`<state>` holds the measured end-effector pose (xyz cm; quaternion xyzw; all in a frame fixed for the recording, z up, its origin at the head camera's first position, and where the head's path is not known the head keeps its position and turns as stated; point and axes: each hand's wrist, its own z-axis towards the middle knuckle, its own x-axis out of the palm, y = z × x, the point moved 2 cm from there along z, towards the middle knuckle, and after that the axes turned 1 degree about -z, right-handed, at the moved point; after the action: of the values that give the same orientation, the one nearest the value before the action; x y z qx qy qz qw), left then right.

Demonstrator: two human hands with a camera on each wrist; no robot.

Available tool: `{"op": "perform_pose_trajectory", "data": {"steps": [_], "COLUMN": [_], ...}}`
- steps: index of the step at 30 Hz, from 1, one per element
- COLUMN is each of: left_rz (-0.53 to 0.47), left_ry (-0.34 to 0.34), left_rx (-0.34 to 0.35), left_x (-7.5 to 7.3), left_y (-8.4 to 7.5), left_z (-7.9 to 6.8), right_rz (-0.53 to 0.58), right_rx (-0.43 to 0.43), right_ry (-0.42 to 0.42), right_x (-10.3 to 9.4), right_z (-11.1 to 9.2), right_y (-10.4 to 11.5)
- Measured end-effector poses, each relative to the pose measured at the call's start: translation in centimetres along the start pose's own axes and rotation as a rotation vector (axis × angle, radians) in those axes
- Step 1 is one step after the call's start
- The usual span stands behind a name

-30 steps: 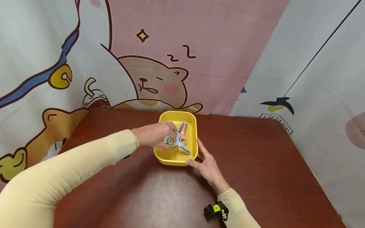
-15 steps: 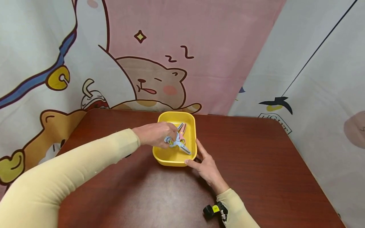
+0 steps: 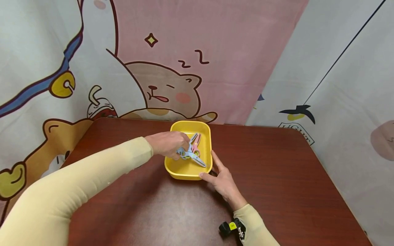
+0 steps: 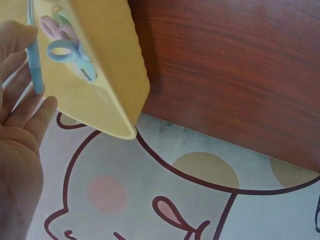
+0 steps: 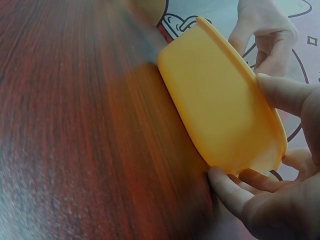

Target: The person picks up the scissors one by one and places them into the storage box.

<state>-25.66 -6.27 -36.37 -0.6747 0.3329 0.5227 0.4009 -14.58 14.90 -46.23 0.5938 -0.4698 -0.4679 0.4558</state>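
Observation:
A yellow plastic tray (image 3: pixel 184 177) stands near the back of the table, with craft scissors inside. My left hand (image 3: pixel 168 143) reaches in over its left side. Between thumb and fingers it pinches light blue scissors (image 4: pixel 34 65), seen edge-on in the left wrist view. More blue scissors (image 4: pixel 75 56) lie beyond in the tray, beside pink scissors (image 3: pixel 196 146) and a green handle (image 4: pixel 63 18). My right hand (image 3: pixel 226 182) grips the tray's near right corner. In the right wrist view its thumb (image 5: pixel 280 92) is on the rim and fingertips (image 5: pixel 220 180) are at the bottom edge.
The brown wooden table (image 3: pixel 271 177) spreads around the tray. Close behind its far edge hangs a curtain (image 3: pixel 234 61) with cartoon animals. A small black camera (image 3: pixel 226 228) is strapped at my right wrist.
My left hand has shifted slightly left and down inside the tray, and the blue scissors by its fingers have moved a little. The right hand keeps its hold on the tray.

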Motion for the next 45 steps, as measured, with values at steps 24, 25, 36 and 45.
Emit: {"op": "perform_pose_trajectory", "data": {"steps": [24, 25, 36, 45], "left_rz": [-0.012, -0.015, 0.016, 0.015], "left_ry": [-0.002, 0.001, -0.012, -0.039], "left_rx": [0.01, 0.003, -0.018, 0.001], "left_x": [0.3, 0.3, 0.2, -0.1], "left_y": [0.5, 0.5, 0.1, -0.3], "left_z": [-0.5, -0.6, -1.3, -2.0], "right_rz": [-0.021, -0.023, -0.035, -0.044], "right_rx": [0.002, 0.003, 0.014, 0.004], "right_ry": [0.002, 0.0, -0.012, -0.009], "right_x": [0.0, 0.0, 0.0, 0.1], "right_z": [0.1, 0.1, 0.1, -0.1], "right_y": [0.0, -0.1, -0.2, 0.0]}}
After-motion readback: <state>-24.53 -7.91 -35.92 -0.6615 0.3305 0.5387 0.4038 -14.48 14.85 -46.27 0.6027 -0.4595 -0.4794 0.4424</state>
